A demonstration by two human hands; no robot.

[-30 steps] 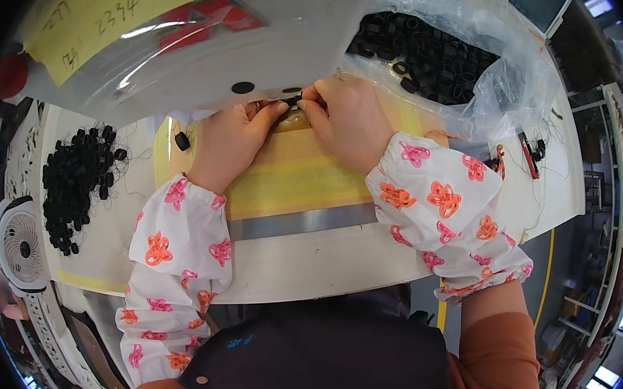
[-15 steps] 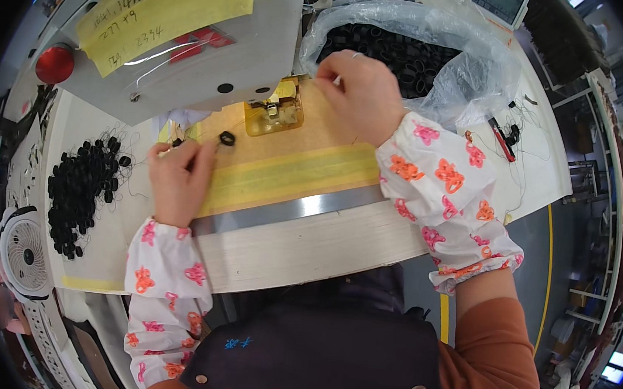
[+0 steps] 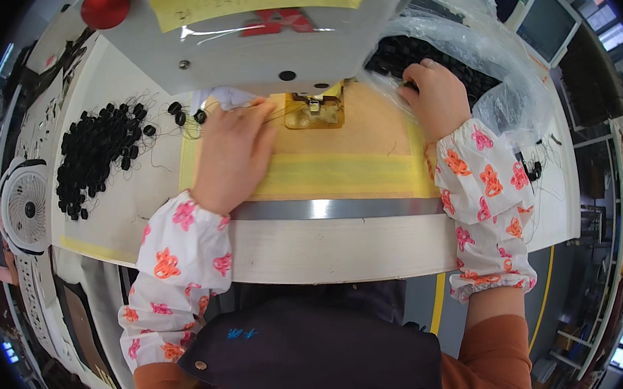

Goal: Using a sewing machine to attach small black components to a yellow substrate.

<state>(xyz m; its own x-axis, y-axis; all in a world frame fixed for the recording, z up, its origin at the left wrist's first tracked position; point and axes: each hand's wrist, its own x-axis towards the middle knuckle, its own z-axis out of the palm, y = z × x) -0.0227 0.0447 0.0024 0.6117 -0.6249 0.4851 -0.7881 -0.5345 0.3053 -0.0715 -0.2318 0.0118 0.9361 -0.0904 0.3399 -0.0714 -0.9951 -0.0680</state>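
Note:
My left hand (image 3: 232, 154) lies on the table left of the sewing machine's brass needle plate (image 3: 314, 118). Its fingers are drawn together, and thin thread runs between them and the needle area; what they hold is hidden. Several small black loops (image 3: 178, 112) lie just left of that hand. My right hand (image 3: 438, 98) is at the near rim of a clear plastic bag (image 3: 517, 83) filled with black loops (image 3: 405, 54). Thumb and fingers are pinched, with something dark at their tips that is too small to make out.
A pile of black loops with loose threads (image 3: 97, 150) spreads at the left. The grey machine head (image 3: 227, 57) overhangs the work area. A white fan (image 3: 26, 207) stands at the left edge, a screen (image 3: 545, 26) at the back right. A metal strip (image 3: 340, 208) crosses the table front.
My right hand has moved right, from beside the needle to the bag of loops. My left hand has come closer to the needle plate, and the single loop by it no longer shows there. The view has shifted.

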